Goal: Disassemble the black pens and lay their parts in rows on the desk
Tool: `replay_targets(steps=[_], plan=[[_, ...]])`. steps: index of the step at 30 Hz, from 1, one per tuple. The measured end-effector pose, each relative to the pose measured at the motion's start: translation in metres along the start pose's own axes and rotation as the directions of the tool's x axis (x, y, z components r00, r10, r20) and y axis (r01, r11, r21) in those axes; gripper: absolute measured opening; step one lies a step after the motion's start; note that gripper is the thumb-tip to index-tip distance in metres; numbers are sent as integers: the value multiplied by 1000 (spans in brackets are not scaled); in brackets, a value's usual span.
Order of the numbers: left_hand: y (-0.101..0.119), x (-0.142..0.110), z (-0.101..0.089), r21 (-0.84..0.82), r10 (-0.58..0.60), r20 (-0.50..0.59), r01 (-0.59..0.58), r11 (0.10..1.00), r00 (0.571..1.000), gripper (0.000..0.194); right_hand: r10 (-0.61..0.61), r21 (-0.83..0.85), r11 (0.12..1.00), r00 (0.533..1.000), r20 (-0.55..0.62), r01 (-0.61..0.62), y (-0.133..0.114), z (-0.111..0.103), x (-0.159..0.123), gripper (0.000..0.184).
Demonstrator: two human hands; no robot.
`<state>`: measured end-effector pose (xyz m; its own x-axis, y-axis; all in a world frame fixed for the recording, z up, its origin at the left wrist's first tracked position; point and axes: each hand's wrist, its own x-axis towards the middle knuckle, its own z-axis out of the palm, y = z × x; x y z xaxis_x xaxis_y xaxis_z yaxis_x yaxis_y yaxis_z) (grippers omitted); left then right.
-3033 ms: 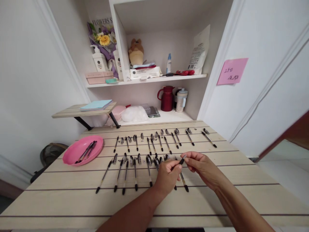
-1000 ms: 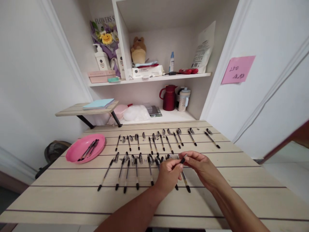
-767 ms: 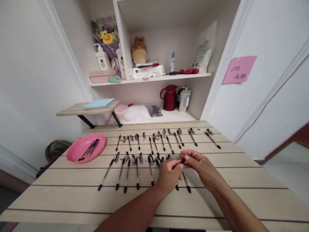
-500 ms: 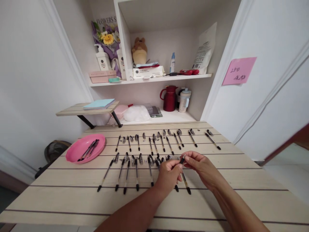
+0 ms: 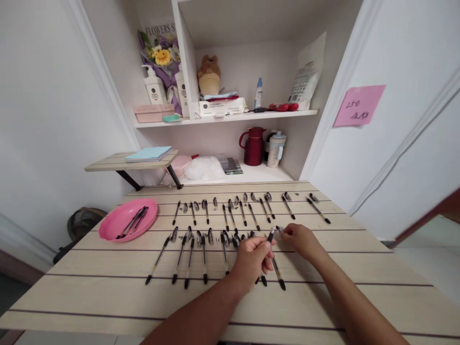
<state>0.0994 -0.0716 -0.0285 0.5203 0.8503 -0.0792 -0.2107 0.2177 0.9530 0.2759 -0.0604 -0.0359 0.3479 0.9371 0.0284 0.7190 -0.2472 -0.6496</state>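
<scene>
My left hand (image 5: 251, 261) is closed around a black gel pen (image 5: 270, 235), whose silvery tip end points up and away. Most of its barrel is hidden in the hand. Just to the right, my right hand (image 5: 296, 239) is low over the table, fingers pinched on a small dark, clear pen cap (image 5: 279, 229), partly hidden by the fingertips. An uncapped pen (image 5: 278, 274) lies below, between the hands. Further uncapped pens lie left of my left hand in a front row, among them one pen (image 5: 204, 261), with loose caps (image 5: 210, 235) near their tips.
A back row holds more uncapped pens (image 5: 253, 216) and caps. On the left, a pink plate (image 5: 108, 229) carries several capped pens (image 5: 132, 223). Behind stand a small raised shelf (image 5: 108, 163) and a white cabinet with a red jug (image 5: 254, 146) and a tumbler (image 5: 276, 149).
Both hands were together at the pen's tip end. My right hand has since moved away to the right and down to the cap; my left hand still holds the pen.
</scene>
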Motion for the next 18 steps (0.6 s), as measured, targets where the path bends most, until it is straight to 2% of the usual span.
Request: replay_targets(steps=[2, 5, 7, 9, 10, 12, 18], plan=[[1, -1, 0, -74, -14, 37, 16, 997, 999, 36, -1, 291, 957, 999, 45, -12, -5, -7, -3, 18], [1, -2, 0, -110, -36, 52, 41, 993, 998, 40, -37, 671, 741, 996, 77, -24, -18, -17, -9, 19], [1, -2, 1, -106, -41, 52, 46, 993, 998, 40, -69, 824, 567, 996, 65, -14, -30, -22, -14, 23], [0, -2, 1, -98, -40, 47, 44, 994, 998, 39, -76, 896, 444, 997, 29, 8, -40, -26, -17, 33], [1, -2, 2, -95, -39, 44, 43, 995, 998, 39, -77, 907, 421, 997, 14, 20, -43, -27, -18, 36], [1, -2, 2, -89, -40, 39, 43, 995, 998, 39, -94, 902, 430, 996, -4, 44, -48, -28, -20, 39], [2, -3, 2, -70, -37, 45, 40, 997, 998, 38, -149, 835, 547, 989, 20, 65, -51, -29, -25, 41]])
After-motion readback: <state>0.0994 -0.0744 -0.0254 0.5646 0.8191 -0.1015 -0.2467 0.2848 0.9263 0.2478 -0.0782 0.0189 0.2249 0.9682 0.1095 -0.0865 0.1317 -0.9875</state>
